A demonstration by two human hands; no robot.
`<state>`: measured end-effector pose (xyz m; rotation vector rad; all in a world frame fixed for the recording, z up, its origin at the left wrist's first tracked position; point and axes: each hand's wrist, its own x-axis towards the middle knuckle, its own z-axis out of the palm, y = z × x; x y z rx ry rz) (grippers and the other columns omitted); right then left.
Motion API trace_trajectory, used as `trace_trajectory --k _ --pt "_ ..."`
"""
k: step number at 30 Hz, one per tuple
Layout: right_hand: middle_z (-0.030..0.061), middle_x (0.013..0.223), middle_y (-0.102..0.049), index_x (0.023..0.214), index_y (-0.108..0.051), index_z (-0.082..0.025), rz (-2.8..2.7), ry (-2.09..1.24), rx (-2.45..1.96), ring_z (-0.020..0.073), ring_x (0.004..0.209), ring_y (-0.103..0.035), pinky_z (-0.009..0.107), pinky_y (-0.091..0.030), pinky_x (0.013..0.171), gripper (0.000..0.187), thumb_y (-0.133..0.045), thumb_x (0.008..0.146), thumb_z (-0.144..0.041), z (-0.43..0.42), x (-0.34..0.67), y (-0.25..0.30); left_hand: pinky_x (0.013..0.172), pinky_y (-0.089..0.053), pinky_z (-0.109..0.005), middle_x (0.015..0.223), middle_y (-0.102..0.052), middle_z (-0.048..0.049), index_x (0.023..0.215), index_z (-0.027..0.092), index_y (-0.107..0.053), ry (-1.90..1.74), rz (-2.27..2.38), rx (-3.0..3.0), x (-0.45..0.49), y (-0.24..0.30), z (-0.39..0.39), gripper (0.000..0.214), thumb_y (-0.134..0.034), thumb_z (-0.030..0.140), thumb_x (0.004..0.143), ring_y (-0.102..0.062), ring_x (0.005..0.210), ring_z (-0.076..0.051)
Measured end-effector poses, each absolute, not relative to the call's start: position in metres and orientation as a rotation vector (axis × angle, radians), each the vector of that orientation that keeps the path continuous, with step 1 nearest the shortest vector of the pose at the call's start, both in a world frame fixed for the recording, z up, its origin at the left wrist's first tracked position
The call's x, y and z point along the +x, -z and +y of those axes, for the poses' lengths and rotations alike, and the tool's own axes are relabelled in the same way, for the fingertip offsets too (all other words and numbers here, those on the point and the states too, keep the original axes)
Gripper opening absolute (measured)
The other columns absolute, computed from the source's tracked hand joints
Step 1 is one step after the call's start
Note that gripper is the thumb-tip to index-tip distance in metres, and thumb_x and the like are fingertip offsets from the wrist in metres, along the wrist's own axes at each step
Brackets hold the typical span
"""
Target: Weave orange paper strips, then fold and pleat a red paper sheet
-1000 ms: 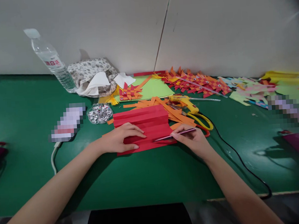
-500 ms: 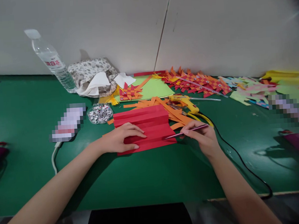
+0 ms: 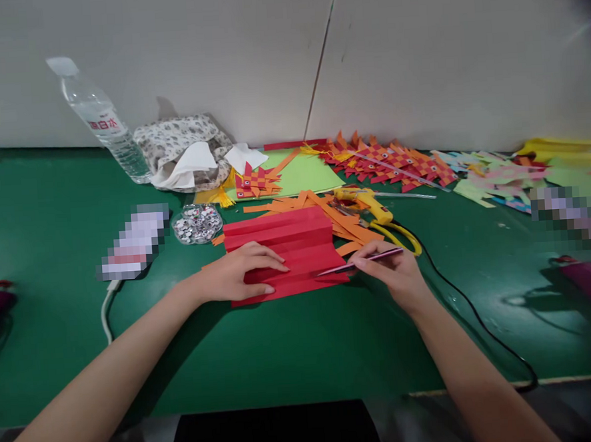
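Note:
A sheet of red paper (image 3: 296,239) with several crosswise folds lies on the green table. My left hand (image 3: 243,272) rests on the left part of the sheet, fingers apart and pressing it down. On the right, my right hand (image 3: 389,272) is closed round a slim pink tool with a pointed tip (image 3: 341,269). Its tip is over the red paper near the lower right fold. Whether it is a pen or a knife I cannot tell. Orange paper strips (image 3: 343,221) stick out from behind and beside the sheet.
A yellow glue gun (image 3: 367,203) and its cord lie behind my right hand. Googly eyes (image 3: 198,224) fill a clear container. Further back are a water bottle (image 3: 104,119), a tissue pouch (image 3: 180,138) and woven paper fish (image 3: 392,162). A blurred phone (image 3: 136,243) lies left.
My right hand has moved slightly left, carrying the pink tool's tip a little further left over the red paper. The left hand and the sheet stay in place.

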<state>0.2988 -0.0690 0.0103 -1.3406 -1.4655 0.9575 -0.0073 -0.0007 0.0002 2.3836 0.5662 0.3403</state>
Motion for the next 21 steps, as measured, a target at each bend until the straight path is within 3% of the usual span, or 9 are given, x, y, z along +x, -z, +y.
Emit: trace_trajectory --k 9,16,21 --pt "0.0030 0.064 -0.064 0.066 -0.066 -0.021 -1.467 -0.917 -1.380 0.0183 0.062 -0.060 0.031 -0.049 0.059 0.023 -0.073 0.073 -0.042 -0.0702 0.2995 -0.0133 0.103 -0.039 -0.040 0.129 -0.057 -0.0061 0.123 0.028 -0.057 -0.341 0.566 2.376 -0.0074 0.0001 -0.0004 0.036 -0.060 0.032 0.088 -0.049 0.122 -0.023" --pt "0.0008 0.058 -0.061 0.059 -0.065 -0.021 -1.310 -0.828 -1.383 0.0164 0.053 -0.058 0.029 -0.047 0.052 0.023 -0.077 0.066 -0.039 -0.0705 0.3013 -0.0167 0.103 -0.039 -0.040 0.129 -0.057 -0.0058 0.124 0.028 -0.057 -0.345 0.559 2.383 -0.0082 0.0023 -0.0001 0.037 -0.060 0.034 0.088 -0.048 0.122 -0.023" --pt "0.0018 0.063 -0.063 0.065 -0.066 -0.022 -1.378 -0.894 -1.336 0.0177 0.057 -0.061 0.032 -0.051 0.056 0.025 -0.075 0.070 -0.045 -0.0708 0.3013 -0.0129 0.102 -0.039 -0.040 0.129 -0.057 -0.0057 0.123 0.028 -0.057 -0.354 0.557 2.379 -0.0074 0.0003 -0.0004 0.036 -0.060 0.032 0.087 -0.049 0.121 -0.023"
